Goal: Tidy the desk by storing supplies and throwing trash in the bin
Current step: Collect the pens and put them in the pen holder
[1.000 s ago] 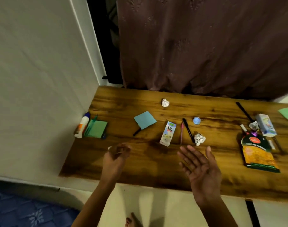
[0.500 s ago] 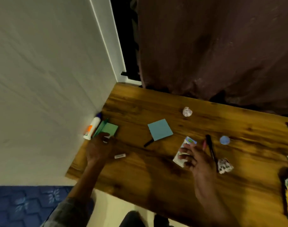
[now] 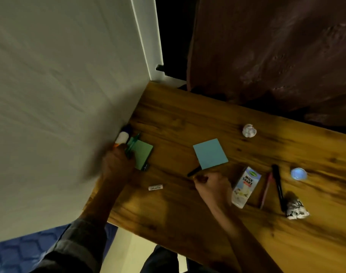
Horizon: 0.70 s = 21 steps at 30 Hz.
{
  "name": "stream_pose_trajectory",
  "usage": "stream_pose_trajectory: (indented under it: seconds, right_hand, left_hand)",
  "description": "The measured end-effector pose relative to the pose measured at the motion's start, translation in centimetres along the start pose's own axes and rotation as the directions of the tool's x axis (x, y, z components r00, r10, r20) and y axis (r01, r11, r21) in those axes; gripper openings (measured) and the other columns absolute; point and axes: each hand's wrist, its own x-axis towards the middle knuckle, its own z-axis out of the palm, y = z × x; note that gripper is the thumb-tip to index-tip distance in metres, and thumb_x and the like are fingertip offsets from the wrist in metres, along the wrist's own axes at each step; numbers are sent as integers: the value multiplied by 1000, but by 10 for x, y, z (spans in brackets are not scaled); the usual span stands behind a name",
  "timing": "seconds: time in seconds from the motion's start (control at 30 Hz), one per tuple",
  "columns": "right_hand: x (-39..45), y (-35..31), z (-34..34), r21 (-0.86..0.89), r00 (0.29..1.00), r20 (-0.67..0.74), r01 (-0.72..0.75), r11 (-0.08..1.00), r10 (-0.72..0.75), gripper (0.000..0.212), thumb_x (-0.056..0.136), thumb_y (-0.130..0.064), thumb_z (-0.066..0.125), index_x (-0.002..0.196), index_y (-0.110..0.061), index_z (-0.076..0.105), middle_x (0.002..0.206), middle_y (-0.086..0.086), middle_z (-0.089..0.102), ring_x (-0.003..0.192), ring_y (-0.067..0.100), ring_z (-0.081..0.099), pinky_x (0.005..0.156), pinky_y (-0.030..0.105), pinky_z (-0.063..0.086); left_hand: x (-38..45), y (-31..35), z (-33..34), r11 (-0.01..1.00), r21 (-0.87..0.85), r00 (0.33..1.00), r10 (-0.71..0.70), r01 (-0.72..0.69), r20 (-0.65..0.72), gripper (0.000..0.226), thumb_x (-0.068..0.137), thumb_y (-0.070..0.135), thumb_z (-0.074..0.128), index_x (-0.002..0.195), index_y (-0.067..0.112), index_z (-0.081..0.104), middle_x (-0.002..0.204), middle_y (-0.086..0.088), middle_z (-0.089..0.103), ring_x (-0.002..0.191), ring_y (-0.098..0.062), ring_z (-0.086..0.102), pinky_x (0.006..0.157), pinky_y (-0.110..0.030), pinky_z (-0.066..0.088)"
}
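Observation:
On the wooden desk (image 3: 188,119), my left hand (image 3: 117,164) rests over the lower ends of a white glue bottle (image 3: 123,137) and a green pen (image 3: 133,143), beside a green sticky-note pad (image 3: 144,153). Motion blur hides whether it grips either one. My right hand (image 3: 211,186) is curled into a fist just below a blue sticky note (image 3: 210,153), with its thumb next to the end of a black pen (image 3: 193,172) that pokes out from under the note. Nothing shows inside that fist.
A small white labelled stick (image 3: 155,187) lies between my hands. To the right are a milkshake carton (image 3: 246,187), a pink pen (image 3: 265,191), a black marker (image 3: 278,186), a blue cap (image 3: 298,173) and two crumpled papers (image 3: 249,130) (image 3: 296,208). A white wall borders the left edge, a curtain the back.
My head turned left and closer. My left hand moved up onto the glue bottle and green pen. My right hand left the carton, went left to the black pen's end and closed.

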Motion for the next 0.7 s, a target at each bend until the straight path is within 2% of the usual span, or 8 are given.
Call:
stream_pose_trajectory:
  seconds: [0.07,0.13,0.23,0.3,0.4,0.5,0.6,0.7]
  right_hand:
    - [7,-9,8,-53,997,-67,-38,998,35,43,87,-62,61,68,-24,61,63,-11,60,57,5,59,54,24,48]
    - [12,-17,15,-42,993,-83,-87,995,83,51,81,-70,53,72,-20,61,66,-5,63,58,12,62,56,27,53]
    - [18,-28,20,54,983,-73,-166,985,170,51,73,-65,49,78,-17,62,70,2,66,62,21,66,58,31,57]
    - [22,-33,20,105,973,-86,-207,973,216,48,76,-64,54,79,-16,61,72,3,66,65,22,66,56,32,56]
    - [25,-40,19,112,957,-112,-257,960,269,50,75,-68,54,79,-19,62,70,0,67,61,19,67,56,29,56]
    - [30,-42,19,70,955,-56,-287,955,291,40,75,-61,58,81,-22,64,66,-3,70,57,17,69,59,34,62]
    - [33,-44,13,89,946,50,-324,942,321,25,83,-43,67,87,-20,59,60,-1,71,47,14,69,59,34,63]
    - [27,-41,1,171,923,170,-374,912,346,27,86,-35,75,92,-18,55,59,2,72,45,14,69,60,37,64]
  left_hand:
    - [11,-3,-2,998,47,999,29,-30,25,51,97,25,61,147,16,51,129,-21,66,115,-45,65,99,-51,52]
    - [18,-2,-4,996,77,999,39,-42,36,43,98,29,57,137,10,59,114,-25,70,104,-47,67,91,-51,55]
    - [29,-6,-2,994,85,997,72,-70,-23,41,98,35,51,117,4,70,90,-26,71,83,-46,70,73,-48,55]
    - [33,-7,1,995,66,996,83,-80,-38,37,100,30,53,105,-2,72,81,-28,69,75,-46,69,67,-48,53]
    - [38,-9,5,995,58,996,85,-84,-15,27,99,18,61,91,-6,70,78,-29,68,73,-45,67,66,-47,51]
    - [43,-10,8,995,67,997,74,-74,6,28,96,17,65,78,-4,70,72,-28,66,69,-44,66,62,-45,48]
    - [37,-6,4,985,57,986,165,-164,-11,23,94,22,66,80,6,77,71,-18,71,64,-37,67,60,-33,46]
    - [14,17,-8,975,-104,978,202,-197,40,16,93,26,71,85,16,80,72,-6,74,59,-16,60,55,-16,38]
